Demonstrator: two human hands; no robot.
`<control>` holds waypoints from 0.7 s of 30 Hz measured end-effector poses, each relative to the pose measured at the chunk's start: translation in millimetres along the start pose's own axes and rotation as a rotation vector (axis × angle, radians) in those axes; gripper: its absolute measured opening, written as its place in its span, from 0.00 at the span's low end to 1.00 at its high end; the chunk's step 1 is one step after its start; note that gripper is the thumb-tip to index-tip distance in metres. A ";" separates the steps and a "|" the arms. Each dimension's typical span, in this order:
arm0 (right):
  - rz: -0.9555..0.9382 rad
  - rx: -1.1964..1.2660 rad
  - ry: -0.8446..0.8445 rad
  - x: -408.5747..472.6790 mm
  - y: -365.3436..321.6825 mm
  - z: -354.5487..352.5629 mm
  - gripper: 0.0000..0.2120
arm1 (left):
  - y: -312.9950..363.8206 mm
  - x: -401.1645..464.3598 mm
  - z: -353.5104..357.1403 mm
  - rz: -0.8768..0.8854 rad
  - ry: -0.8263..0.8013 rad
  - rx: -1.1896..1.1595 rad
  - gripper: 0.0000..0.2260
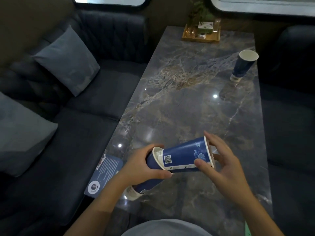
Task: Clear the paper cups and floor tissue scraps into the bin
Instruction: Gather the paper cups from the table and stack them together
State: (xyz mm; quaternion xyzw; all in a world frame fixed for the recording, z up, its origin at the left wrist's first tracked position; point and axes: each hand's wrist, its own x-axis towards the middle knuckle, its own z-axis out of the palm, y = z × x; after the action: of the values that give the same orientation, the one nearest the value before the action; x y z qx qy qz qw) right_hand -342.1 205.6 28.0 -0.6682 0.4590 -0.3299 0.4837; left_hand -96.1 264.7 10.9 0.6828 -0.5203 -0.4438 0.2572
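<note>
Now each hand's grip, left hand and right hand, clasps a tapered glossy blue paper cup.

The left hand hides most of the lower cup.

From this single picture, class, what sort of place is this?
Probably a café or lounge booth: dark sofas flank a marble table with a printed menu card and branded paper cups.
</note>
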 end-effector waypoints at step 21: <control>0.006 -0.136 -0.175 -12.1 -11.7 27.6 0.28 | 47.8 -15.6 23.2 0.087 -0.082 -0.005 0.33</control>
State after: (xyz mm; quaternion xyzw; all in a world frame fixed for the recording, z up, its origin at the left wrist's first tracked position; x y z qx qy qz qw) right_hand -318.6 227.7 30.4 -0.7245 0.4383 -0.2367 0.4764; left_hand -140.4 266.4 44.1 0.6401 -0.5585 -0.4610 0.2566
